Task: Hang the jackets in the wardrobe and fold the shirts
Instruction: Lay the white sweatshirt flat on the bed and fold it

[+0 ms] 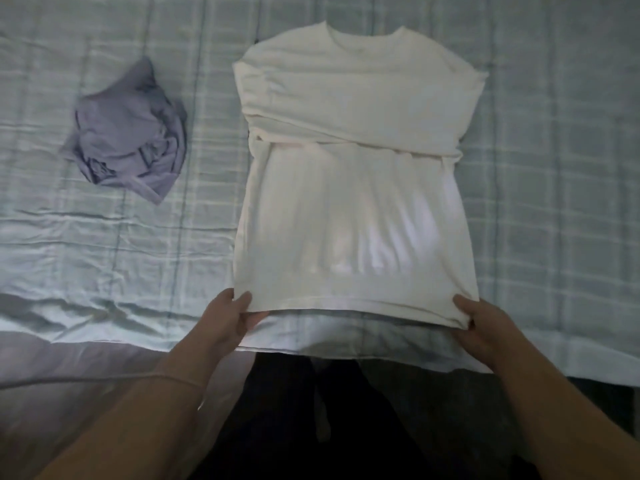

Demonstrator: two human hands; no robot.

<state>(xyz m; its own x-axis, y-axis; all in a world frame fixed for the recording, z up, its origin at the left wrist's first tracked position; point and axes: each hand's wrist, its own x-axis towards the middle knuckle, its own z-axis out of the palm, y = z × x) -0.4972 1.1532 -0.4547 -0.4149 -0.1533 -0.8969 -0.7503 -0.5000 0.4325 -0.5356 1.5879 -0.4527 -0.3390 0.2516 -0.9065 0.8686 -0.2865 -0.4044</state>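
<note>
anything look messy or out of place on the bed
Only the purple shirt: it sits in a crumpled heap on the bed, left of the white shirt, which lies flat with its sleeves folded across.

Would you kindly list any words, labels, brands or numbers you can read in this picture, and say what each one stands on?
No text can be read anywhere.
white shirt: plain, no print or label showing.
lavender shirt: dark marks among its crumpled folds, too blurred to tell whether they are print.
bedspread: checked lines only, no lettering.
</note>
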